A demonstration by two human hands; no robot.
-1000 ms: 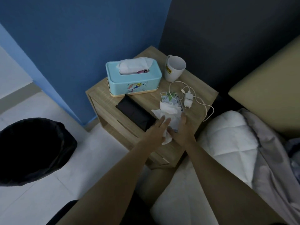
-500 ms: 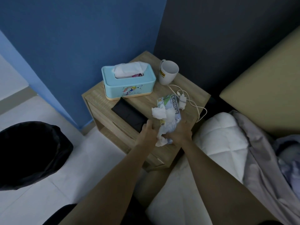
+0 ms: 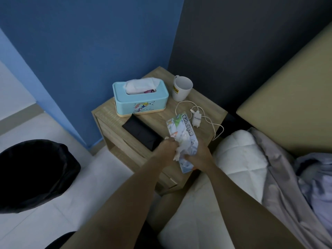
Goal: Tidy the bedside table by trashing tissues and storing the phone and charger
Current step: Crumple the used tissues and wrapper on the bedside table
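Both my hands meet over the front edge of the wooden bedside table (image 3: 212,112). My left hand (image 3: 166,147) is closed around crumpled white tissues (image 3: 177,154), which poke out between the fingers. My right hand (image 3: 198,156) grips the lower end of a printed scissors package (image 3: 183,131), lifted off the table and tilted up. A black phone (image 3: 142,131) lies flat on the table left of my hands. A white charger with its looped cable (image 3: 196,120) rests behind the package.
A light blue tissue box (image 3: 141,103) and a white mug (image 3: 181,88) stand at the back of the table. A black-lined bin (image 3: 34,173) sits on the floor at the left. A bed with a white pillow (image 3: 239,153) lies to the right.
My hands gathered the tissues and the scissors package from the table and lifted them toward me. The tissues are now bunched inside my left hand. The view shifted slightly.
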